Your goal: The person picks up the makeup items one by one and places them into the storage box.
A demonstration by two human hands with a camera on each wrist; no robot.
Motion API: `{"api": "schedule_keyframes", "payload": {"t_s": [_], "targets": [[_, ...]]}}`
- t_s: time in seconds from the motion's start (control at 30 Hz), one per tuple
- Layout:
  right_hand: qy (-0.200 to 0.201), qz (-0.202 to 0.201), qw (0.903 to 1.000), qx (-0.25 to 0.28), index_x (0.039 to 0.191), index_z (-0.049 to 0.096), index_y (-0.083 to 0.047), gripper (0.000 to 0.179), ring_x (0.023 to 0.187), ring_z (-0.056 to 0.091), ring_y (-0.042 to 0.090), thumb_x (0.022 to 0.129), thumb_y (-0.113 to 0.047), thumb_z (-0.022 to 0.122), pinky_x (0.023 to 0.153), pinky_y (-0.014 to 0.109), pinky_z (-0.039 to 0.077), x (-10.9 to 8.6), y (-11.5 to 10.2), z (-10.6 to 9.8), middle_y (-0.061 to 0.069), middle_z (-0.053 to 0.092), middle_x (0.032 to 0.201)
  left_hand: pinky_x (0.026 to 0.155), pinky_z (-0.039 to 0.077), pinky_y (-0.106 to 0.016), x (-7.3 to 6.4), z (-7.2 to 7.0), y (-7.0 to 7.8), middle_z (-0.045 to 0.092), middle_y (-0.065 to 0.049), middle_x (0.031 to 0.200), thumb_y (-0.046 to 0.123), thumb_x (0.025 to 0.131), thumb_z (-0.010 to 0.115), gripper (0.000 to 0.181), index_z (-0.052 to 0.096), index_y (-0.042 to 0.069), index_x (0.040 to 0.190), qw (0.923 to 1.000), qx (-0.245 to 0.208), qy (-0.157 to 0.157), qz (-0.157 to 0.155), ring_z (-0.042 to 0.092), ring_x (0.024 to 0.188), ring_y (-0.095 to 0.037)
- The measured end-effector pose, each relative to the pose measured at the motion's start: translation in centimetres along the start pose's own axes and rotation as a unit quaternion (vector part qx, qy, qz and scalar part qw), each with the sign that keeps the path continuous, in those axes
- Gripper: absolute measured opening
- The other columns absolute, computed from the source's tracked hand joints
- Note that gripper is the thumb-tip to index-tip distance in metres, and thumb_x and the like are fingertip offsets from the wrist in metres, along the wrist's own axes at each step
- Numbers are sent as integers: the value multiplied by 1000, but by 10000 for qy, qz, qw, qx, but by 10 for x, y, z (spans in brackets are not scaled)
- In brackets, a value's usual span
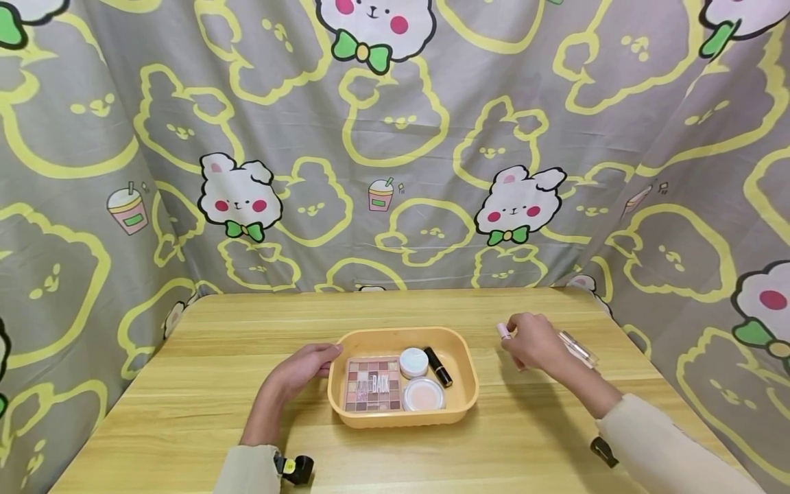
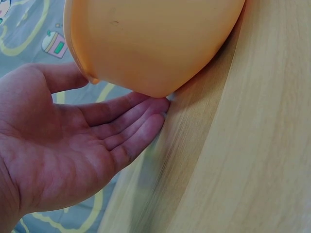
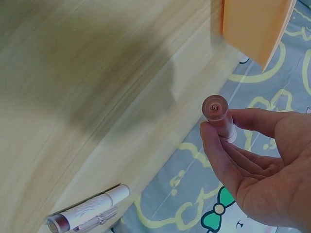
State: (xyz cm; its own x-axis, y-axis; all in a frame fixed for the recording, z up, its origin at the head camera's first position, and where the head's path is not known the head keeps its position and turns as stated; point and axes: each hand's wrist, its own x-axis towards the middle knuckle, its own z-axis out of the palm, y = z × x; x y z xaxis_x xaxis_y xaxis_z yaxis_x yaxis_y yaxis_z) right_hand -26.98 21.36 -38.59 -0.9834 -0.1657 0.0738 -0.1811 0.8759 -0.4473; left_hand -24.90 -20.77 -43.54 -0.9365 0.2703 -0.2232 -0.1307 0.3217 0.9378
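My left hand [image 1: 306, 363] holds the left side of a yellow plastic basket [image 1: 404, 420], thumb at the rim and fingertips against the outer wall low down. My right hand [image 1: 535, 341], to the right of the basket, pinches a small lipstick-like tube [image 3: 217, 112] between thumb and fingers; its end reads "01" and its other end is pale pink. Inside the basket lie an eyeshadow palette [image 1: 373, 385], a white round jar [image 1: 413, 361], a clear-lidded round compact [image 1: 424, 395] and a black lipstick [image 1: 438, 368].
On the wooden table [image 1: 185, 412], beyond my right wrist, lie slim cosmetic tubes [image 1: 577, 348]; the right wrist view shows a white one [image 3: 92, 211] beside a clear one [image 3: 97, 221]. A patterned grey curtain [image 1: 401, 185] hangs behind the table and on both sides.
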Motion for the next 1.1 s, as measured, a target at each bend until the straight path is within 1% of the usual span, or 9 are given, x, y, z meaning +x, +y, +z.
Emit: {"api": "schedule_keyframes", "payload": {"t_s": [0.2,0.3,0.43,0.57,0.77,0.97,1.1], "targets": [[29,-115,9999,-23,115,64,15,34,39,56,10,88,-6,62,51,27,49,3,-4,-1,0,58,44,113,43,-51,1,0,0,64,-25,131,30,108,44,59,43,-17,143,10000,17,55,-25,66,116,-29],[41,-167,9998,-51,115,65,15,33,40,56,10,89,-6,62,52,27,49,4,-9,-2,0,58,44,114,42,-51,2,0,-1,63,-25,131,30,108,44,59,42,-18,143,10000,18,17,-4,66,116,-29],[40,-218,9997,-56,115,65,15,33,40,56,10,90,-6,61,51,27,49,6,-15,-3,1,58,45,114,41,-52,1,0,-1,63,-26,131,30,108,44,60,42,-18,143,10000,6,-10,4,65,117,-30],[65,-327,9994,-90,113,65,15,32,39,55,9,89,-5,61,50,27,49,8,-19,-4,0,57,43,114,41,-52,0,0,0,62,-26,132,31,108,44,59,42,-17,143,10000,24,26,-27,65,118,-30],[-90,-433,9990,-47,115,63,17,32,38,55,10,90,-4,59,48,27,48,9,-25,-3,1,58,43,115,40,-52,1,0,1,62,-25,133,31,108,44,60,43,-17,144,9999,43,74,-76,64,118,-29],[-190,-464,9987,101,116,65,12,31,39,55,12,91,-7,61,47,27,45,11,-34,-2,0,58,43,115,40,-52,2,0,0,64,-23,131,31,107,46,59,44,-16,143,9998,14,169,-114,66,115,-28],[-259,-510,9982,201,118,66,11,33,42,59,12,92,-7,62,51,27,49,11,-42,-2,-1,59,45,116,40,-52,2,0,-1,64,-21,131,30,107,47,58,45,-15,143,9996,-24,248,-165,66,115,-27]]}}
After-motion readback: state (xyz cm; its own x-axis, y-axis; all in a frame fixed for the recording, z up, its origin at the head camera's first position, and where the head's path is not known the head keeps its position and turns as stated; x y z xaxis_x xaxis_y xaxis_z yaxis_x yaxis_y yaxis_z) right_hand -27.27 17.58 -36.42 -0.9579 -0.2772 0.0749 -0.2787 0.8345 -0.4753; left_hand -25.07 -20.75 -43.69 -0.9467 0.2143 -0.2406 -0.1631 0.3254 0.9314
